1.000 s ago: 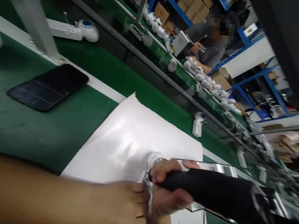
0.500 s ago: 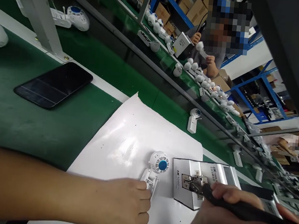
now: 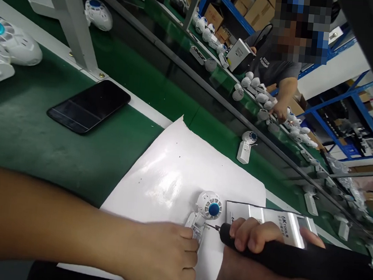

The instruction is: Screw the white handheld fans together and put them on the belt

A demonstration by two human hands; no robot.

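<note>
A small white plastic device point(image 3: 204, 202) with a round, vented, blue-centred head lies on a white sheet point(image 3: 151, 178). My left hand point(image 3: 165, 254) has its fingers closed around the open base of this device, hiding part of it. My right hand point(image 3: 258, 237) grips a black electric screwdriver point(image 3: 297, 258) held nearly level. Its thin bit points left, with the tip close to the device's base; whether they touch I cannot tell. Behind my right hand stands a silver screw feeder point(image 3: 269, 216), partly covered by the hand and tool.
A black phone point(image 3: 89, 106) lies on the green table. Another white device point(image 3: 14, 46) stands at far left. Beyond the metal post point(image 3: 75, 23) runs a green conveyor point(image 3: 205, 115) carrying similar units point(image 3: 245, 150). Across it, a person point(image 3: 287, 88) reaches toward several white units.
My right hand has brought the screwdriver bit left from the screw feeder to the device's base. My left hand keeps its hold. The person opposite has lowered a hand to the units.
</note>
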